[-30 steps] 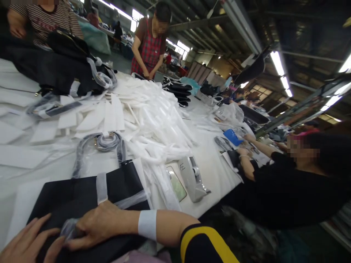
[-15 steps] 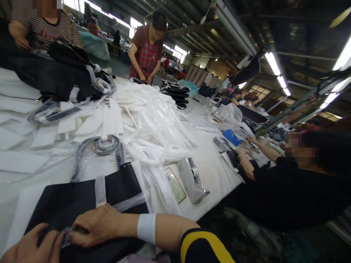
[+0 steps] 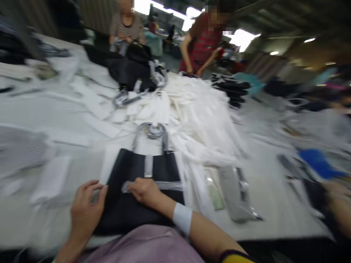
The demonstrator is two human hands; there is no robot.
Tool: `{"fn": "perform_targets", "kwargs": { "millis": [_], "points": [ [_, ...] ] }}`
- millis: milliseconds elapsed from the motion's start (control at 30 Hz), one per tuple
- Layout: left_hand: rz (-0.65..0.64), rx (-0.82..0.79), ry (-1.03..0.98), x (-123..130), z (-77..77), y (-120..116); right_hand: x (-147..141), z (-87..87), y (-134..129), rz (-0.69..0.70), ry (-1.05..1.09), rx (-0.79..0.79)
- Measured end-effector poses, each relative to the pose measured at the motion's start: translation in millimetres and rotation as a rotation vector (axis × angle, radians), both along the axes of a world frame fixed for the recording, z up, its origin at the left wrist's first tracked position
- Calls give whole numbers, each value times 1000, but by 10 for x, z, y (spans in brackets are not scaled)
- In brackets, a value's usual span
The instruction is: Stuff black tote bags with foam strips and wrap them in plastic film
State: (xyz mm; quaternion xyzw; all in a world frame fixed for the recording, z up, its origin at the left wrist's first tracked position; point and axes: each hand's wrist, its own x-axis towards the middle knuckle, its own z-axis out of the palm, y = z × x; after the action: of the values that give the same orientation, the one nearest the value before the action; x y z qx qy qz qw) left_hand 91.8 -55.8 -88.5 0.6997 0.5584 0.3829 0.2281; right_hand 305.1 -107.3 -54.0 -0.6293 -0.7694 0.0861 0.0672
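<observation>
A black handbag (image 3: 137, 213) lies flat in front of me, its plastic-wrapped handles (image 3: 156, 131) stretched out beyond its top edge. A whitish strap wrap (image 3: 148, 166) runs down its upper middle. My right hand (image 3: 145, 191) pinches a clear plastic strip (image 3: 168, 186) that crosses the bag; the strip's loose end pokes out left of the fingers. Beside the bag's left edge, my left hand (image 3: 87, 208) is curved with thumb and fingers apart, and I see nothing held in it. Motion blurs the view somewhat.
Right of the bag are a phone (image 3: 215, 193) and a grey tape dispenser (image 3: 236, 193). White foam and plastic strips (image 3: 203, 117) pile up beyond. Black bags (image 3: 128, 71) lie farther back. Two people stand across the table; a co-worker's arm (image 3: 341, 201) shows at right.
The view has swung left. My left hand has come away from the strip to the bag's left side. My right hand still grips the strip, now higher on the bag.
</observation>
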Motion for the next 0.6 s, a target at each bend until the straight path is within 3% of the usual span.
{"fn": "perform_targets", "kwargs": {
  "millis": [67, 133, 200, 267, 400, 533, 600],
  "points": [
    [213, -319, -209, -156, 117, -81, 58, -78, 63, 82, 104, 45],
    [404, -642, -613, -268, 126, -148, 105, -221, 175, 119, 208, 108],
    [464, -844, -950, -315, 85, -218, 119, -320, 240, 148, 270, 146],
    [451, -904, -1135, -288, 56, -269, 118, -339, 236, 164, 294, 159],
    [397, -894, -1244, -159, 82, -225, 114, -292, 176, 137, 288, 155],
    [438, -1012, -1124, -132, 79, -107, 111, -272, 142, 101, 257, 114],
    [514, -984, -1036, -141, 29, -49, 102, -275, 137, 106, 239, 92]
  ]
}}
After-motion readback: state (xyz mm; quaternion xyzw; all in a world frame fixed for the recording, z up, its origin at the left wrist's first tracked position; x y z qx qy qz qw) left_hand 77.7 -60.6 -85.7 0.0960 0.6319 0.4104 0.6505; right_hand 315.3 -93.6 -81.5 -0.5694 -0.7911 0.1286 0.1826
